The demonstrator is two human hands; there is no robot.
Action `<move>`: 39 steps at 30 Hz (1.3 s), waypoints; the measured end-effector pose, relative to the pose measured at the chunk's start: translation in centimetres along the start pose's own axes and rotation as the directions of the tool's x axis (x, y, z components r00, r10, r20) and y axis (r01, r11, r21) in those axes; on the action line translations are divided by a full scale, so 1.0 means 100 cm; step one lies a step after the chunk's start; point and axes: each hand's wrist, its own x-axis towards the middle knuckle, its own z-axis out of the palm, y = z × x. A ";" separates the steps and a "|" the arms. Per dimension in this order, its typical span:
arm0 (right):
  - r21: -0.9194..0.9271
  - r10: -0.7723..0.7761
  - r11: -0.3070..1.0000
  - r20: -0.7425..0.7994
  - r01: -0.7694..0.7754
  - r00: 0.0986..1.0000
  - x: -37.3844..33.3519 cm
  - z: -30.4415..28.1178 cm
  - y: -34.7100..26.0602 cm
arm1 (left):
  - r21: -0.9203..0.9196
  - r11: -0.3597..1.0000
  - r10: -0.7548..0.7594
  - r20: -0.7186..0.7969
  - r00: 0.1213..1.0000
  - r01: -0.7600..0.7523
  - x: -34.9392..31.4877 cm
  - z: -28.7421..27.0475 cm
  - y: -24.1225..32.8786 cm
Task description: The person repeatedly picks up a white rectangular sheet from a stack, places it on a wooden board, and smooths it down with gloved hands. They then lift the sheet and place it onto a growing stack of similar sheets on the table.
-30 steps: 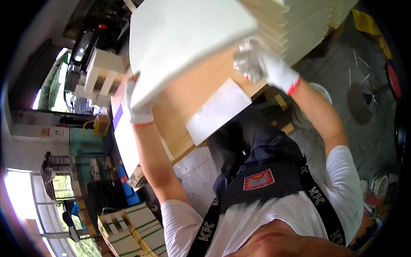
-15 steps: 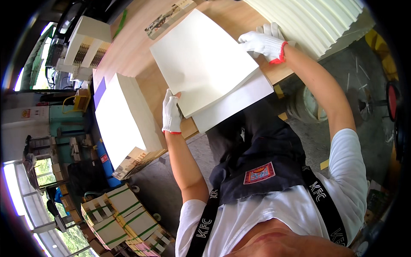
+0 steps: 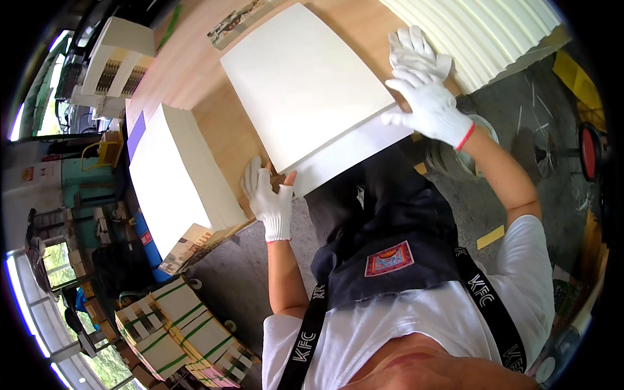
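Note:
A stack of large white sheets lies on the wooden table in front of me, with another white sheet jutting out under its near edge. My left hand, in a white glove with thumb tip bare, is at the stack's near left corner. Its fingers are apart and hold nothing. At the near right corner hovers my right hand, gloved in white with a red cuff, its fingers spread and empty. Just beyond it an empty white glove rests on the table.
To the left stands a tall pile of white sheets. Farther left is a stack of bound bundles. A printed strip lies at the far side. Corrugated white material covers the right. Strapped bundles stand on the floor.
Both hands have come away from the stack's edges and opened. The right hand moved nearer to me, uncovering the loose glove; the left dropped slightly. The top sheets now lie flatter.

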 end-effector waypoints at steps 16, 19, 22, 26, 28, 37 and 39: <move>0.013 -0.127 0.991 -0.281 0.136 0.951 -0.009 0.050 0.010 | 0.200 0.955 0.201 0.101 0.974 -0.218 0.009 -0.010 0.007; 0.003 -0.124 0.991 -0.293 0.131 0.948 -0.008 0.051 0.009 | 0.193 0.958 0.201 0.082 0.976 -0.213 0.009 -0.008 0.006; 0.008 -0.111 0.993 -0.282 0.118 0.953 -0.008 0.052 0.010 | 0.191 0.958 0.203 0.070 0.977 -0.213 0.009 -0.007 0.007; 0.021 -0.103 0.993 -0.252 0.112 0.962 -0.008 0.049 0.007 | 0.230 0.944 0.227 0.075 0.971 -0.238 0.008 -0.007 0.004; 0.044 -0.076 0.995 -0.223 0.088 0.972 -0.007 0.050 0.008 | 0.227 0.939 0.251 0.069 0.966 -0.260 0.008 -0.006 0.002; 0.043 -0.047 0.997 -0.212 0.058 0.976 -0.009 0.050 0.009 | 0.146 0.971 0.190 0.026 0.982 -0.191 0.002 -0.003 0.014; 0.032 -0.038 0.998 -0.189 0.045 0.981 -0.010 0.046 0.007 | 0.225 0.934 0.275 0.037 0.961 -0.277 0.001 -0.002 0.013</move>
